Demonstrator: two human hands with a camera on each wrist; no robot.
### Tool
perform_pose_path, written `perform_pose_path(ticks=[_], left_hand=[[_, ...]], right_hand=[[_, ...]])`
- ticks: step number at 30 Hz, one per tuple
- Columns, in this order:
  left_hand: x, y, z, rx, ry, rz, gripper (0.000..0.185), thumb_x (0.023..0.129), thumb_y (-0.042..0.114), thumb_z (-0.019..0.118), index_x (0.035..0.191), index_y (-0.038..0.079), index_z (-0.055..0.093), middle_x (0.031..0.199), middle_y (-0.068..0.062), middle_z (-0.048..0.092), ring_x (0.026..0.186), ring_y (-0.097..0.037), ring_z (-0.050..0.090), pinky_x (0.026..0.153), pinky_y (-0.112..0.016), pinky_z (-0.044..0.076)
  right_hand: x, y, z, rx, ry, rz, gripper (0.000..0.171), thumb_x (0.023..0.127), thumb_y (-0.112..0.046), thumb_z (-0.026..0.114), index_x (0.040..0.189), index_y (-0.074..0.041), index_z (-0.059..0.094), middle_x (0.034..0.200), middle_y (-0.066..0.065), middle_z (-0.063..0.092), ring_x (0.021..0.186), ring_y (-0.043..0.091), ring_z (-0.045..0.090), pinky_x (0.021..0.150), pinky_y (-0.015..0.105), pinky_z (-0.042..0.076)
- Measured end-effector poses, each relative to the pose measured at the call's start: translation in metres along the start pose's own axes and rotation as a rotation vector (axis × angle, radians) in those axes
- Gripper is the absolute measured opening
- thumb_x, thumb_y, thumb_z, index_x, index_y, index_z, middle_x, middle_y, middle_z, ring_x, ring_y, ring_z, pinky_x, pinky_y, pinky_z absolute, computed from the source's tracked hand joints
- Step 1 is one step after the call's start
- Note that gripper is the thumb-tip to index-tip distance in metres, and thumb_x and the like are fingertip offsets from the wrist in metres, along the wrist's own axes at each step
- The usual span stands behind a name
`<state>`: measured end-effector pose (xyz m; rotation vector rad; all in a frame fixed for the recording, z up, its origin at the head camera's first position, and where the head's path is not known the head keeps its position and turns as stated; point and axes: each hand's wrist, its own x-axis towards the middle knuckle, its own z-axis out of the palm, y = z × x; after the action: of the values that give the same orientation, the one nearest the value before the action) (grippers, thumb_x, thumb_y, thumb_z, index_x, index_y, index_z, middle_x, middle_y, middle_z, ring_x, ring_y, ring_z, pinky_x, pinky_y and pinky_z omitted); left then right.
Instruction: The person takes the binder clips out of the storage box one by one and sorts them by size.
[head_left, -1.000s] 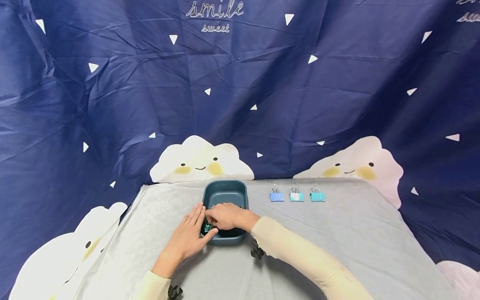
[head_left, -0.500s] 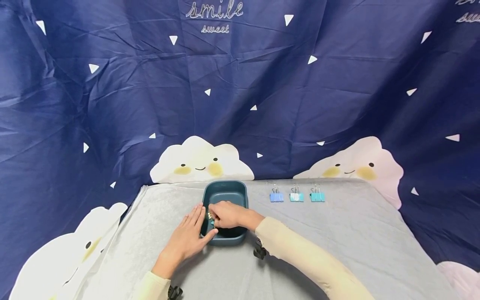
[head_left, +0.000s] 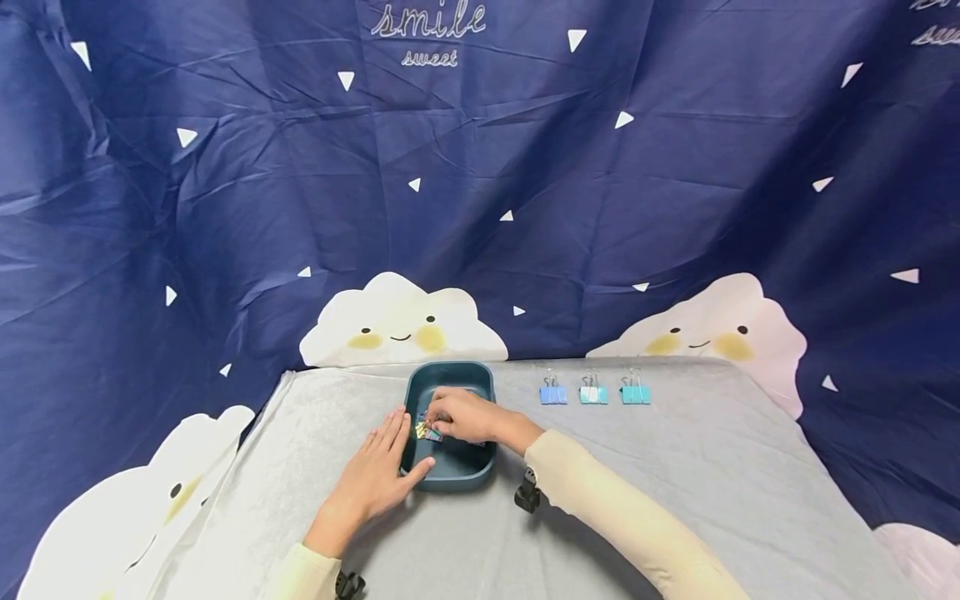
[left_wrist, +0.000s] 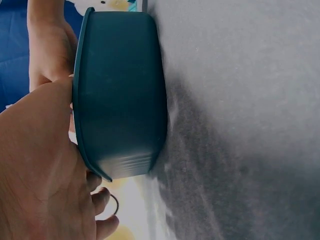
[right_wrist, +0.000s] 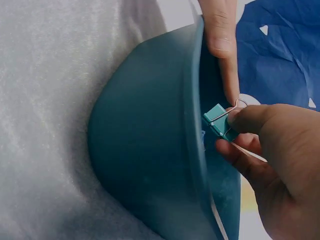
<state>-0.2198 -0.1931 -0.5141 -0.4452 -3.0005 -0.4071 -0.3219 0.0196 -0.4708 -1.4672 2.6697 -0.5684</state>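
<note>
R hand [head_left: 463,417] is over the teal tub [head_left: 450,478], fingers curled, pinching a teal binder clip [right_wrist: 220,121] by its wire handle. Clip sits just above the tub's inside, near the L wall, not touching it as far as I can tell. In head view the clip is mostly hidden by the fingers, only a small bit shows.

L hand [head_left: 372,479] lies flat w/ straight fingers along the tub's L outer wall, thumb [right_wrist: 218,30] hooked over the rim. It's bracing the tub and holds nothing.

Step in hand, my read: picking a clip out of the tub, lift stage, clip gripped and clear of the floor.

Next move calls for: keep the pinch firm on the wire, raise clear of the rim, L hand keeps the tub from sliding on the grey cloth [head_left: 675,467].

Clip orientation in R wrist view: body's long edge runs roughly parallel to the tub wall, wire loops point away from the tub wall toward the fingers; where the mouth faces I can't tell.

Three more clips [head_left: 593,393] stand in a row on the cloth to the R of the tub, well apart from both hands, handles up.
</note>
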Motion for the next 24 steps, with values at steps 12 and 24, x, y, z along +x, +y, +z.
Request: perform_pose_path(ticks=[12,24], left_hand=[[-0.001,0.0,0.001,-0.014,0.008,-0.009,0.095,0.104,0.068,0.049,0.168,0.0,0.027,0.177,-0.016,0.023,0.165,-0.035,0.024,0.132,-0.058,0.028],[0.0,0.0,0.001,-0.004,0.011,-0.004,0.096,0.104,0.068,0.048,0.168,0.0,0.027,0.177,-0.017,0.023,0.165,-0.036,0.024,0.131,-0.058,0.029]], right_hand=[[-0.003,0.007,-0.011,0.051,0.074,0.007,0.02,0.104,-0.005,0.067,0.116,-0.012,0.082,0.113,0.0,0.075,0.097,0.012,0.07,0.086,0.026,0.059],[-0.013,0.012,-0.026,0.134,0.191,0.016,0.012,0.1,-0.006,0.074,0.108,-0.011,0.082,0.107,0.001,0.078,0.095,0.014,0.073,0.084,0.027,0.06]])
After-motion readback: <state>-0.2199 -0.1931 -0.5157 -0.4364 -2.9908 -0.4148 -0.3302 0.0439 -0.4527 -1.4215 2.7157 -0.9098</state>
